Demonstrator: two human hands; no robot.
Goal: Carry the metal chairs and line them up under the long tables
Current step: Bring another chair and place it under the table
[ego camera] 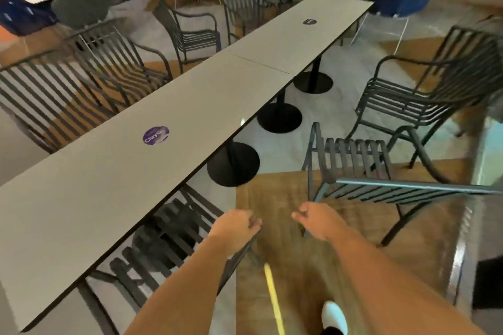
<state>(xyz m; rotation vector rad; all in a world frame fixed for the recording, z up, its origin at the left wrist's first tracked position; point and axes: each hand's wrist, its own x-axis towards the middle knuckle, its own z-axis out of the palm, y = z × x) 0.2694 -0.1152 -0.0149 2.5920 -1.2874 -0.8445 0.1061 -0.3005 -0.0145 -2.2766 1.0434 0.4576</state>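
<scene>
The left hand (236, 228) curls its fingers on the back rail of the chair (163, 239) tucked under the counter (114, 171); the right hand (317, 221), loosely curled and holding nothing, is nearer the next chair (362, 168), just ahead.

Pale tiled floor (334, 114), orange-brown rug (288, 198) — dark blue bags (25, 15) behind

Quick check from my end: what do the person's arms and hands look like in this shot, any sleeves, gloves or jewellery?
Both forearms are bare right to the bottom edge of the frame, with no sleeves in view. The left hand and right hand wear no gloves, and no watch or wristband shows. The frame is too blurred to rule out rings.
</scene>
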